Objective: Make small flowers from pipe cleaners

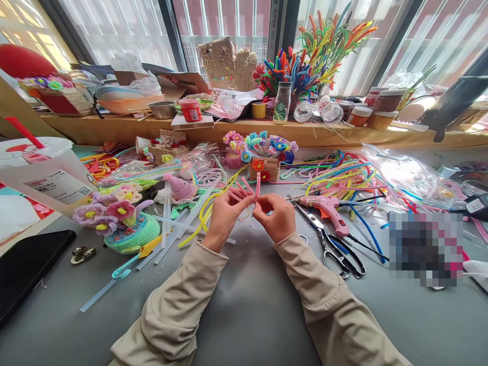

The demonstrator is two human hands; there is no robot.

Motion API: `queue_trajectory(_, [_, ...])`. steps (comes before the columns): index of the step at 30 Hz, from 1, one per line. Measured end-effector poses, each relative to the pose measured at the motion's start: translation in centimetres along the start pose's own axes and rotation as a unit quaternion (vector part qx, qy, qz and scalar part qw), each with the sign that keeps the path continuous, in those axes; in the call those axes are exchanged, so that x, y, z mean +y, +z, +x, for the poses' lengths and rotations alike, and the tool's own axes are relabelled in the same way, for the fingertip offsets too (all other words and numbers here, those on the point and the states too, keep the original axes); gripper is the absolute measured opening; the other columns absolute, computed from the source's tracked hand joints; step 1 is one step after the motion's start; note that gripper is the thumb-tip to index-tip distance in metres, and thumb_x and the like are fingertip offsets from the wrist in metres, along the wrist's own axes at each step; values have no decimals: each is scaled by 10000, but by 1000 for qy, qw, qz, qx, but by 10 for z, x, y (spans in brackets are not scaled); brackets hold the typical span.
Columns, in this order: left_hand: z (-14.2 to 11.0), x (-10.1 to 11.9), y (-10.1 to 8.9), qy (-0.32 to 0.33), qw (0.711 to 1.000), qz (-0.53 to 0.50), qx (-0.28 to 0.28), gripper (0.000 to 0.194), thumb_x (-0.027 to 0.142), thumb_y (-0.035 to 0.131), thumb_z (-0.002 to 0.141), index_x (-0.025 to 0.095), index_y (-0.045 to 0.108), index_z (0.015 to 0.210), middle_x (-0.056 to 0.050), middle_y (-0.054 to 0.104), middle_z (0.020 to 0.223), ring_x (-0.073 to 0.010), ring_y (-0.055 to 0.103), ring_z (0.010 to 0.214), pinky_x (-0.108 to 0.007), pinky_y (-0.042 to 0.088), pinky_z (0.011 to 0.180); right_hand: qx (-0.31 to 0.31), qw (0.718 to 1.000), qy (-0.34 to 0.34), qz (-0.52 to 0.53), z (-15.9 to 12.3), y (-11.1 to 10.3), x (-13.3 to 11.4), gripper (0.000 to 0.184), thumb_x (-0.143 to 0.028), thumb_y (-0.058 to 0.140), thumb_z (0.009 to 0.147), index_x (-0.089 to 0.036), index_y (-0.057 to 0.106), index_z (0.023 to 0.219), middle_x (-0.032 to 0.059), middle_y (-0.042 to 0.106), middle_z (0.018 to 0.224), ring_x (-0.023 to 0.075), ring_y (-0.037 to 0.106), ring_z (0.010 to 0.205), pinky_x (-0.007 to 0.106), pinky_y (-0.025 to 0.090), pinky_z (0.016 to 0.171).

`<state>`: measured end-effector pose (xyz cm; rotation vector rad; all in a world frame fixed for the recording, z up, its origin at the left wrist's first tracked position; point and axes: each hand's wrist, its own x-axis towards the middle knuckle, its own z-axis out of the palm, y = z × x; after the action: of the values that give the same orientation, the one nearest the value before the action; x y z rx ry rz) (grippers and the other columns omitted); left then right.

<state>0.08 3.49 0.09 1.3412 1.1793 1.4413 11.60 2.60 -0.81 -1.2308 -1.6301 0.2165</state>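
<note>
Pink pipe cleaners (258, 185) pinched in both hands (227, 212); tabletop (253, 315) room btwn sleeves (179, 295), scissors (322, 233) R.

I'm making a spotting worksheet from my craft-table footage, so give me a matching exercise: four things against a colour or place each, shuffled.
Things:
1. pink stems
2. scissors
3. glue gun
4. glass bottle

Colours and places:
A. standing on the window ledge
B. pink and orange, lying on the table
C. held by the left hand and right hand
D. silver blades, black handles

Right pairs: 1-C, 2-D, 3-B, 4-A
</note>
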Motion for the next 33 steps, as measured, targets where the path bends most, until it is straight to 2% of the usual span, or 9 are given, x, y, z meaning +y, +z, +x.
queue_trajectory(3, [0, 4, -1, -11, 999, -27, -13, 224, 296, 661, 531, 136, 602, 678, -6, 604, 651, -122, 540, 610, -232, 408, 605, -35, 991, 74, 103, 2, -2, 0, 79, -193, 506, 611, -159, 576, 622, 15, 580, 552, 130, 529, 508, 256, 438, 533])
queue_trajectory(5, [1, 6, -1, -25, 998, -49, -24, 211, 280, 668, 526, 135, 606, 667, -3, 604, 636, -119, 539, 602, -230, 408, 603, -71, 972, 129, 182, 3, -4, 1, 83, -217, 523, 614, -160, 582, 627, 12, 583, 542, 134, 544, 510, 263, 449, 532])
queue_trajectory(8, [3, 8, -3, -49, 994, -82, -47, 195, 252, 672, 527, 133, 613, 670, -5, 609, 639, -115, 540, 610, -232, 406, 620, -127, 920, 201, 313, 7, -7, 4, 117, -265, 556, 604, -152, 586, 611, -4, 567, 503, 122, 545, 470, 257, 452, 495])
queue_trajectory(11, [3, 8, -5, -73, 988, -116, -73, 171, 226, 667, 543, 134, 614, 677, -3, 610, 651, -107, 539, 616, -228, 407, 626, -169, 863, 244, 409, 10, -10, 5, 143, -280, 588, 582, -139, 597, 601, -13, 569, 492, 102, 538, 445, 239, 445, 475])
queue_trajectory(17, [4, 10, -6, -123, 967, -184, -126, 106, 193, 650, 576, 128, 615, 651, 1, 611, 632, -84, 540, 589, -206, 419, 610, -201, 799, 316, 470, 12, -15, 4, 135, -258, 617, 539, -136, 607, 594, -15, 578, 484, 83, 523, 416, 217, 431, 448])
queue_trajectory(25, [2, 12, -6, -190, 929, -267, -173, 115, 191, 658, 571, 131, 604, 653, 21, 579, 597, -62, 524, 545, -180, 419, 557, -257, 734, 327, 537, 10, -11, 5, 111, -242, 567, 564, -134, 583, 585, -15, 544, 486, 59, 468, 398, 180, 392, 397])
queue_trajectory(28, [1, 11, -6, -198, 920, -283, -186, 103, 192, 650, 583, 129, 596, 644, 24, 563, 568, -54, 509, 512, -175, 409, 524, -275, 733, 326, 529, 9, -8, 3, 136, -269, 531, 598, -139, 566, 577, -11, 519, 464, 59, 442, 388, 171, 368, 374])
queue_trajectory(30, [1, 11, -6, -199, 920, -281, -186, 110, 204, 652, 583, 126, 590, 628, 24, 555, 551, -52, 500, 497, -171, 401, 509, -262, 745, 337, 513, 8, -7, 2, 159, -290, 531, 605, -137, 568, 581, -3, 522, 462, 65, 443, 393, 176, 370, 376])
queue_trajectory(33, [3, 10, -6, -198, 924, -276, -174, 122, 220, 651, 585, 130, 585, 633, 23, 555, 554, -56, 501, 502, -178, 399, 509, -227, 745, 343, 525, 8, -5, 2, 157, -286, 565, 585, -132, 585, 602, -1, 540, 486, 74, 474, 432, 189, 400, 427])
